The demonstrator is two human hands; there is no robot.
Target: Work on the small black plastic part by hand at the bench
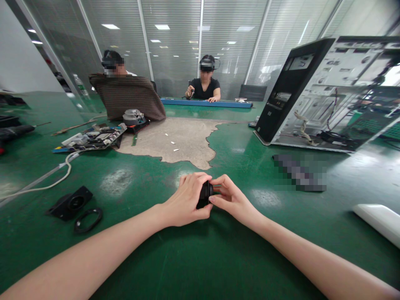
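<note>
A small black part (204, 195) with a rounded rim sits between my two hands above the green tabletop. Most of it is hidden by fingers, so its exact kind does not show. My left hand (190, 196) wraps round its left side, thumb below and fingers over the top. From the right, my right hand (227, 193) pinches the rim with thumb and fingertips. To the left on the table lie a flat black plate with a round opening (75, 202) and a black ring (88, 219), apart from both hands.
An opened computer case (290, 96) stands at the right, a pixelated dark item (298, 174) before it. A white object (376, 221) lies at the right edge. Left are a circuit board (96, 135), a cooler fan (135, 116) and a white cable (67, 168). Two people sit across the table.
</note>
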